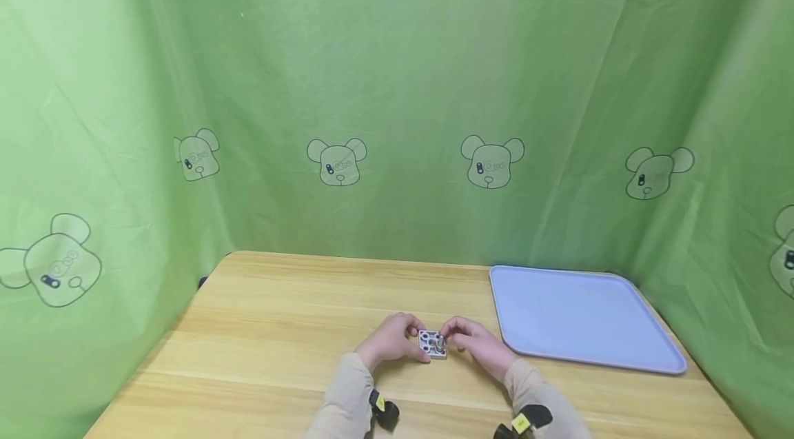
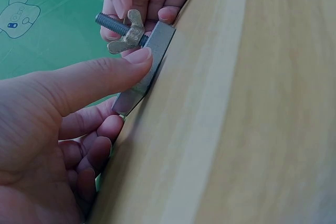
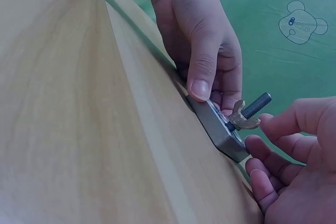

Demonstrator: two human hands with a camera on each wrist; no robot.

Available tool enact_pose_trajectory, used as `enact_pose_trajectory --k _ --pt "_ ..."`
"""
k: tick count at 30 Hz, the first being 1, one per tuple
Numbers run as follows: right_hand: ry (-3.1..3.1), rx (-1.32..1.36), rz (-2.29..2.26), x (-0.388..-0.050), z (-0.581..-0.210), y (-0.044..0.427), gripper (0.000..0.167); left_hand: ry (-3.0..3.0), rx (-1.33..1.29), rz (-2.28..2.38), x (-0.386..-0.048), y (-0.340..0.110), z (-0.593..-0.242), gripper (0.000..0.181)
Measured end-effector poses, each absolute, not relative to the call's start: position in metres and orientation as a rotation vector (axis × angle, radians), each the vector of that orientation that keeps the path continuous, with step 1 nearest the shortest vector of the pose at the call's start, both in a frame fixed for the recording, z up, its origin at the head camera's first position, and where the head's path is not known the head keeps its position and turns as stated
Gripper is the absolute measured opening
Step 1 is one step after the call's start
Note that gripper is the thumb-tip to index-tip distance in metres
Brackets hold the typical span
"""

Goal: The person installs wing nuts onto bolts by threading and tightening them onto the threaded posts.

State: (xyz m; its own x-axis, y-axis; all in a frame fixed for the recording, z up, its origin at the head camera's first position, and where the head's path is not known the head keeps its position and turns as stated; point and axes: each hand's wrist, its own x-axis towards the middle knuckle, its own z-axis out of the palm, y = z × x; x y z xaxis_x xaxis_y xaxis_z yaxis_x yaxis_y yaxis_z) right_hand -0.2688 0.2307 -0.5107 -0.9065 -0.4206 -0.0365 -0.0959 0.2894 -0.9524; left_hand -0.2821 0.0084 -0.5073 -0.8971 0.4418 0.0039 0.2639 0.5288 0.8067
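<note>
A small square metal block [image 1: 432,343] with holes stands on the wooden table, a threaded bolt [image 3: 258,105] rising from it. On the bolt sits a brass-coloured wing nut [image 2: 127,36], partway down the thread. My left hand [image 1: 393,340] grips the block, its thumb on the top face and its fingers at the far side. At the other end, my right hand [image 1: 479,344] has its thumb at one wing of the nut, with loosely bent fingers beside the block. No firm pinch on the nut shows.
A pale blue tray [image 1: 583,315] lies at the right rear of the wooden table [image 1: 279,329]. A green curtain [image 1: 403,80] with printed bear heads hangs behind and at both sides. Each wrist carries a black strap-on camera [image 1: 387,413].
</note>
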Motion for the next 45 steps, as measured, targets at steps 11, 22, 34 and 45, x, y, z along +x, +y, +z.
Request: enact_pose_trajectory --k 11,22,34,45 --pt "2.341 -0.519 -1.607 -0.268 -0.512 0.227 0.033 2.55 0.591 1.317 -0.282 0.008 -0.507 0.046" --pt "2.392 -0.503 -1.58 -0.268 -0.515 0.223 0.038 2.54 0.588 1.315 -0.281 0.007 -0.506 0.047" --pt "2.461 -0.477 -1.595 -0.266 -0.515 0.218 0.026 2.553 0.598 1.311 -0.282 0.008 -0.507 0.047" --pt "2.452 -0.479 -1.562 -0.266 -0.512 0.22 0.03 2.573 0.607 1.286 -0.283 0.008 -0.508 0.047"
